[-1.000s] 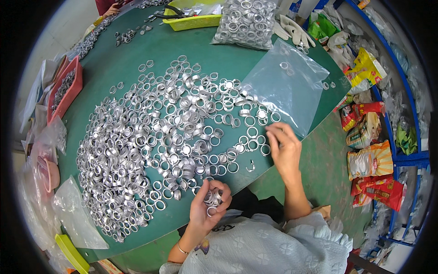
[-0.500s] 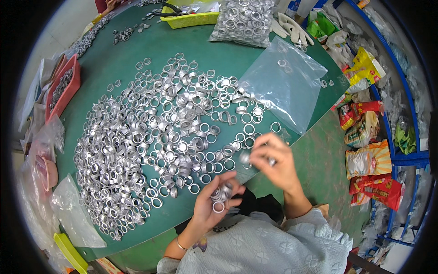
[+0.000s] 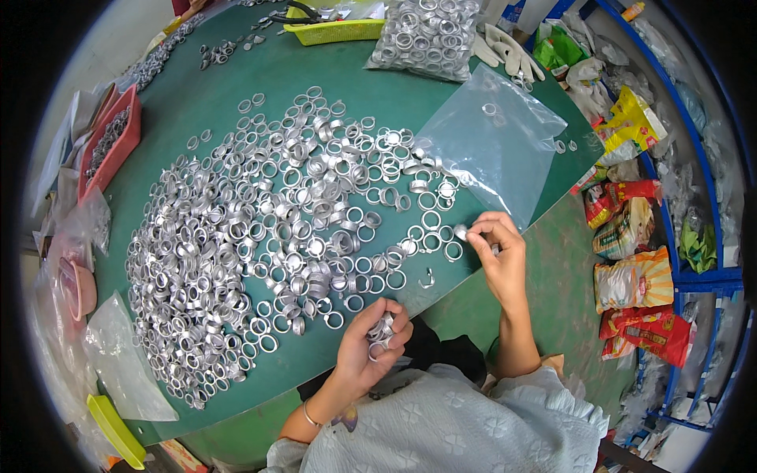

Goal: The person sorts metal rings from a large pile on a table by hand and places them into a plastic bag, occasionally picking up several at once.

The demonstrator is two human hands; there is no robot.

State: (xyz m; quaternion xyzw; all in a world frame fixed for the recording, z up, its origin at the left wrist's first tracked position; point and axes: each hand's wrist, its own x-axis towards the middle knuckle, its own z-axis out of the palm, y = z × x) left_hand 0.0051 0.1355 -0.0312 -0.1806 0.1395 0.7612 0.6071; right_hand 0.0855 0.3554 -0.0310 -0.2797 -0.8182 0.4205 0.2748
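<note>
My left hand (image 3: 375, 340) is cupped at the table's near edge, its fingers curled around several small silver metal rings (image 3: 382, 329). To its right, my right hand (image 3: 502, 251) is raised over the edge and pinches a small metal ring (image 3: 460, 232) between thumb and fingertips. Another shiny bit shows under its curled fingers, too small to make out. Just left of that hand lie a few loose rings (image 3: 431, 220) on the green tabletop. A separate curved metal piece (image 3: 426, 278) rests between my hands. The large heap of rings (image 3: 213, 268) spreads to the left.
A clear plastic bag (image 3: 505, 150) lies flat at the right, with a filled bag of rings (image 3: 424, 39) behind it. Beyond are white gloves (image 3: 512, 54) and a yellow basket (image 3: 335, 31) with pliers. A red bin (image 3: 110, 142) stands left; blue shelving (image 3: 710, 277) stands right.
My right hand has moved right and slightly away from my left hand. My left fingers have curled tighter over the rings. The curved piece now shows plainly on the table.
</note>
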